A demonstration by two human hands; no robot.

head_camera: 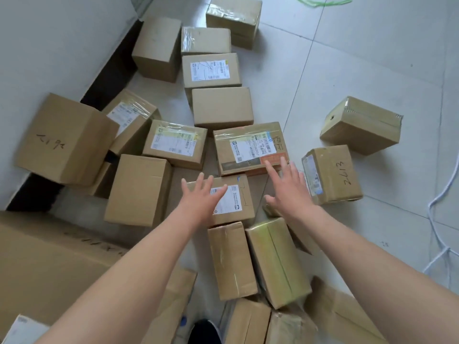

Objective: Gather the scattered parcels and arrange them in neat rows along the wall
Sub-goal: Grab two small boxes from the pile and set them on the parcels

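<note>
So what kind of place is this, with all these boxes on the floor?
Probably a parcel sorting or storage room. Taped cardboard parcels with shipping labels lie scattered on a tiled floor beside a plain wall; one box has the number 2613 handwritten on it.

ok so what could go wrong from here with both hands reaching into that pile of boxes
1. The big box marked in pen sits tilted, propped on smaller boxes by the wall; shifting its neighbours could tip it.
2. The left hand and right hand are open over different parcels: the labelled parcel and the orange-striped parcel. A one-handed grab may slip.
3. The white cord loops across the floor on the right, a possible trip hazard.
</note>
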